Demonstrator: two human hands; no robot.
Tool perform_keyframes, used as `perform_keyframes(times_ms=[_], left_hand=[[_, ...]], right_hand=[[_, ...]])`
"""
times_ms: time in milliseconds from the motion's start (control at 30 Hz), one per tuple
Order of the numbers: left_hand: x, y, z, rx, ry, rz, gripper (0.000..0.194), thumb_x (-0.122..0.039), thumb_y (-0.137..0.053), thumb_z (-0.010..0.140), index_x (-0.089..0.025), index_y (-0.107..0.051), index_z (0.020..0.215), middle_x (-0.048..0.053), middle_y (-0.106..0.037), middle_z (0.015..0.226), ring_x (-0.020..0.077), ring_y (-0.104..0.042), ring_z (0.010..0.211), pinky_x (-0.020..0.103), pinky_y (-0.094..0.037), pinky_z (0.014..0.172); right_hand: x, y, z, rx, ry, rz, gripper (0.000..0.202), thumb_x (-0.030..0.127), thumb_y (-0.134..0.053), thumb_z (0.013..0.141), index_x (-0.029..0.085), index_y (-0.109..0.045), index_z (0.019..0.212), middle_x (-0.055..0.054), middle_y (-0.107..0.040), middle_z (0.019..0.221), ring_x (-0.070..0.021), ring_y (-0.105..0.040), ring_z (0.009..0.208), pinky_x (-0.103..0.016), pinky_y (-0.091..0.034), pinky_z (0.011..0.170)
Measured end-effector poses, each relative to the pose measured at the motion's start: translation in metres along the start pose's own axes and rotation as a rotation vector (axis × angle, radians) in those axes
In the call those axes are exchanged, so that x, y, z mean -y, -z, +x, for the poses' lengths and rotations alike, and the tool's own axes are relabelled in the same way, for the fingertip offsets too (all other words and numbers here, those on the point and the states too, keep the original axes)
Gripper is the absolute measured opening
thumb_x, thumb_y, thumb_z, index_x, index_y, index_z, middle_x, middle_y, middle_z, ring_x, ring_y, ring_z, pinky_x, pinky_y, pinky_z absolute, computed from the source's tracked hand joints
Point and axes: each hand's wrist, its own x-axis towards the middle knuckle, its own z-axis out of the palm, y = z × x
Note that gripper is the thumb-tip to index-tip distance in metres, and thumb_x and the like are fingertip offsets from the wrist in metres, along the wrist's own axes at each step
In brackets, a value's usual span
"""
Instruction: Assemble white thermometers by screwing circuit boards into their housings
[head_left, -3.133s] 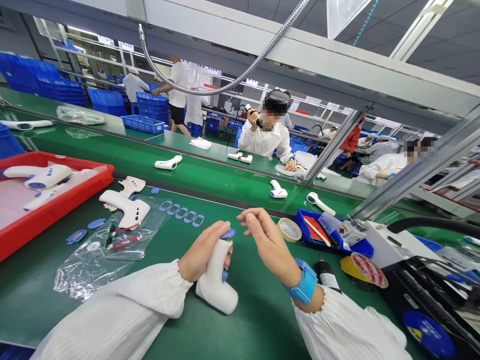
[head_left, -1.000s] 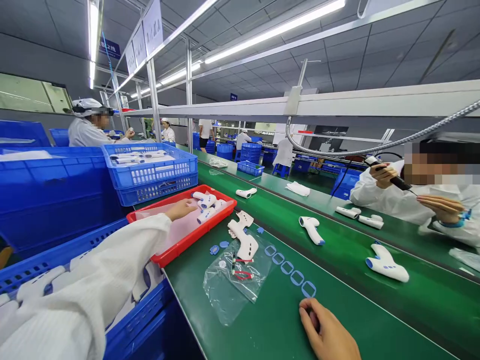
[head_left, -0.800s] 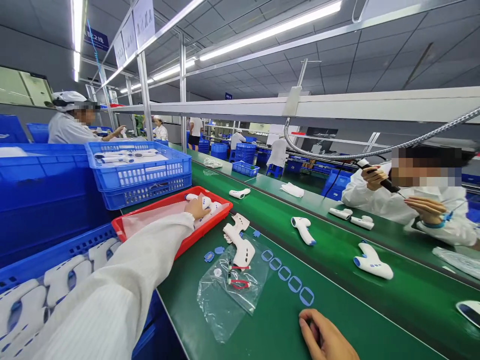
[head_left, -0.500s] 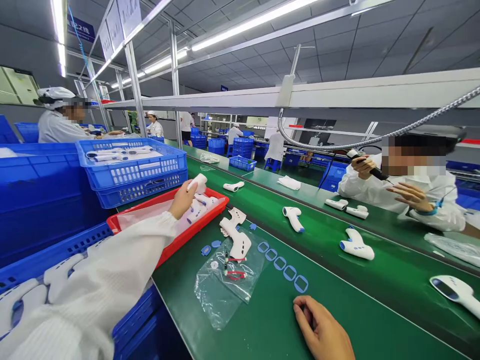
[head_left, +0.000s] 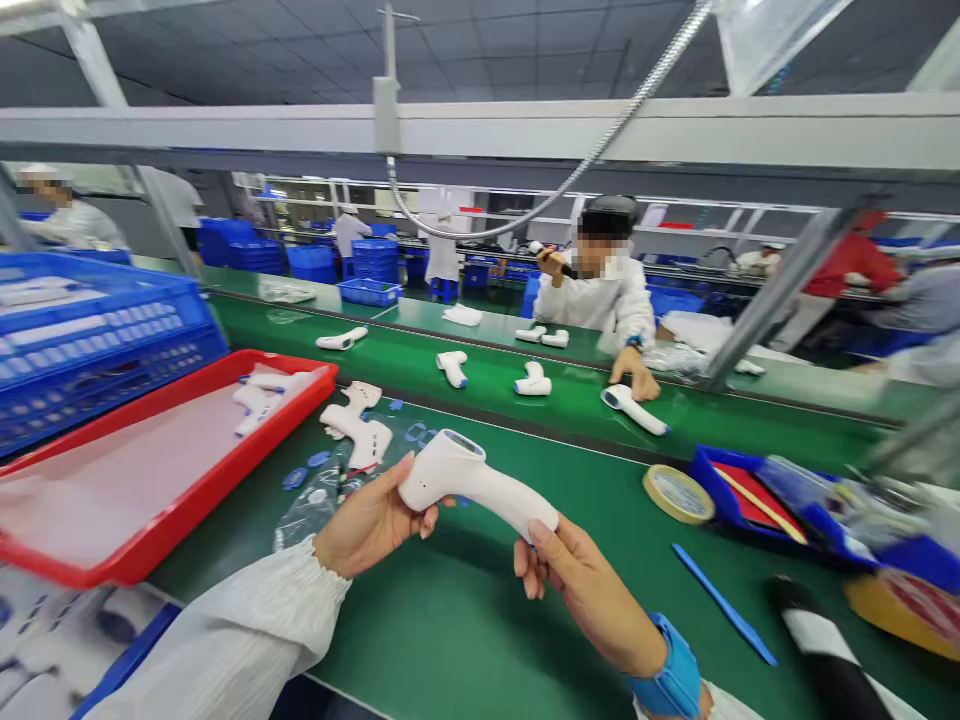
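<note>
A white infrared thermometer (head_left: 480,485) is held above the green bench, its small display end to the left and its handle to the right. My left hand (head_left: 382,515) grips the head end between thumb and fingers. The handle's tip is pinched by my right hand (head_left: 566,565), which wears a blue wrist strap (head_left: 666,668). Behind my left hand lie white shell parts (head_left: 364,440), blue oval pieces (head_left: 319,459) and a clear plastic bag (head_left: 300,520). Part of the bag and some blue rings are hidden by my hand and the thermometer.
A red tray (head_left: 300,375) with white thermometers stands at left, near blue crates (head_left: 150,310). More thermometers (head_left: 532,380) lie on the green belt, where a co-worker's hand (head_left: 636,373) touches one. Tape (head_left: 679,494), a blue stick (head_left: 724,605) and a blue bin (head_left: 701,465) are at right.
My left hand has brought a thermometer from the red tray to the middle, and my right hand has risen from the bench and taken its handle. The view has turned right.
</note>
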Motion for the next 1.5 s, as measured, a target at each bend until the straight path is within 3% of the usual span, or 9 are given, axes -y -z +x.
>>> perform_keyframes(times_ms=[167, 300, 500, 700, 933, 1100, 1367, 1500], left_hand=[[0.024, -0.021, 0.040, 0.055, 0.151, 0.037, 0.033, -0.045, -0.046, 0.087, -0.018, -0.061, 0.099, 0.007, -0.064, 0.091, 0.0183, -0.061, 0.078, 0.030, -0.049, 0.066], [0.035, -0.035, 0.056, 0.063, 0.220, 0.071, 0.036, -0.049, -0.046, 0.086, -0.018, -0.062, 0.095, 0.006, -0.064, 0.085, 0.0175, -0.060, 0.075, 0.029, -0.049, 0.064], [0.043, -0.045, 0.069, -0.014, 0.165, 0.102, 0.030, -0.038, -0.052, 0.084, -0.017, -0.062, 0.104, 0.007, -0.063, 0.093, 0.0160, -0.058, 0.077, 0.027, -0.050, 0.064], [0.050, -0.043, 0.073, -0.100, 0.154, 0.166, 0.047, -0.016, -0.070, 0.069, -0.023, -0.054, 0.113, 0.005, -0.058, 0.107, 0.0193, -0.061, 0.087, 0.033, -0.052, 0.074], [0.047, -0.032, 0.072, -0.084, -0.027, 0.318, 0.048, -0.019, -0.072, 0.068, -0.030, -0.055, 0.112, 0.000, -0.055, 0.104, 0.0184, -0.059, 0.090, 0.028, -0.052, 0.074], [0.049, -0.024, 0.074, -0.077, -0.052, 0.451, 0.046, -0.022, -0.073, 0.068, -0.029, -0.056, 0.110, 0.001, -0.057, 0.105, 0.0189, -0.057, 0.094, 0.029, -0.049, 0.079], [0.052, -0.021, 0.076, -0.070, -0.060, 0.556, 0.044, -0.027, -0.072, 0.067, -0.023, -0.057, 0.109, 0.005, -0.060, 0.103, 0.0213, -0.056, 0.096, 0.034, -0.046, 0.085], [0.052, -0.023, 0.074, -0.050, -0.078, 0.646, 0.043, -0.030, -0.069, 0.071, -0.023, -0.054, 0.110, 0.005, -0.056, 0.105, 0.0195, -0.055, 0.092, 0.032, -0.047, 0.080]], right_hand=[[-0.007, 0.024, -0.036, -0.269, 0.192, -0.356, 0.031, 0.043, -0.049, 0.084, 0.020, -0.055, 0.104, -0.001, -0.058, 0.074, -0.0126, -0.053, 0.063, -0.025, -0.046, 0.062], [-0.016, 0.039, -0.049, -0.327, 0.206, -0.534, 0.030, 0.039, -0.048, 0.085, 0.022, -0.055, 0.109, -0.002, -0.062, 0.083, -0.0145, -0.055, 0.069, -0.025, -0.047, 0.064], [-0.032, 0.052, -0.054, -0.398, 0.206, -0.592, 0.029, 0.033, -0.053, 0.082, 0.024, -0.057, 0.109, -0.003, -0.063, 0.093, -0.0146, -0.056, 0.071, -0.023, -0.048, 0.065], [-0.037, 0.053, -0.057, -0.456, 0.104, -0.452, 0.034, 0.025, -0.055, 0.078, 0.020, -0.054, 0.111, 0.002, -0.053, 0.067, -0.0114, -0.049, 0.058, -0.022, -0.046, 0.056], [-0.031, 0.053, -0.058, -0.411, 0.057, -0.204, 0.026, 0.024, -0.056, 0.077, 0.019, -0.055, 0.103, -0.001, -0.058, 0.075, -0.0118, -0.056, 0.066, -0.024, -0.048, 0.063], [-0.035, 0.053, -0.058, -0.532, 0.167, -0.295, 0.011, 0.027, -0.061, 0.077, 0.019, -0.060, 0.084, -0.002, -0.063, 0.077, -0.0136, -0.059, 0.069, -0.023, -0.049, 0.063], [-0.037, 0.047, -0.061, -0.550, 0.407, -0.544, 0.005, 0.017, -0.061, 0.078, 0.020, -0.061, 0.082, -0.002, -0.064, 0.078, -0.0132, -0.060, 0.072, -0.024, -0.048, 0.066], [-0.040, 0.045, -0.064, -0.567, 0.400, -0.594, 0.003, 0.019, -0.060, 0.079, 0.019, -0.061, 0.082, -0.002, -0.065, 0.076, -0.0131, -0.060, 0.069, -0.023, -0.049, 0.064]])
